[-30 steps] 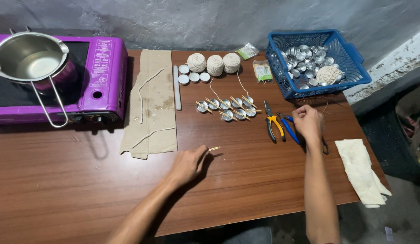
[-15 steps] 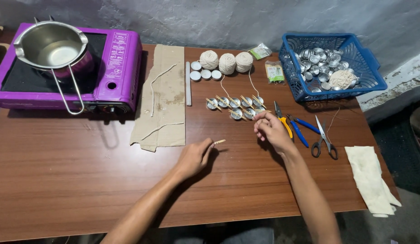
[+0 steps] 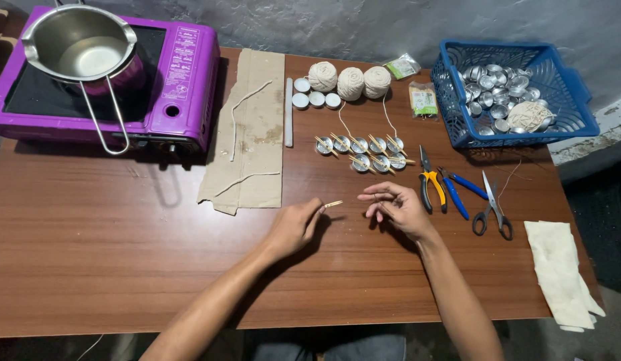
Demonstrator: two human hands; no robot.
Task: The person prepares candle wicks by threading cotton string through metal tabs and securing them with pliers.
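Near the middle of the frame, the left hand (image 3: 294, 227) is resting on the brown desk (image 3: 90, 267), its grip closing on a short pale wooden stick (image 3: 332, 204) that is pointing right from between thumb and forefinger. Just to the right, the right hand (image 3: 394, 207) is hovering close above the desk with fingers (image 3: 374, 196) loosely curled and thumb meeting fingertips; whether that grip is pinching anything, I cannot tell.

Above the hands, small metal cups (image 3: 360, 152) with sticks lying across them are sitting in two short rows. Three balls of off-white string (image 3: 350, 81) are lying further up, with three small white discs (image 3: 315, 100) to their left. Right of the right hand, yellow-handled pliers (image 3: 429, 182), blue-handled pliers (image 3: 461, 190) and scissors (image 3: 491, 210) are lying side by side. A blue basket (image 3: 578, 107) of metal cups is standing at the upper right, a pale cloth (image 3: 561, 271) at the lower right. At the upper left, a purple stove (image 3: 183, 80) is carrying a steel pot (image 3: 80, 47), and a piece of cardboard (image 3: 257, 134) is lying beside it.
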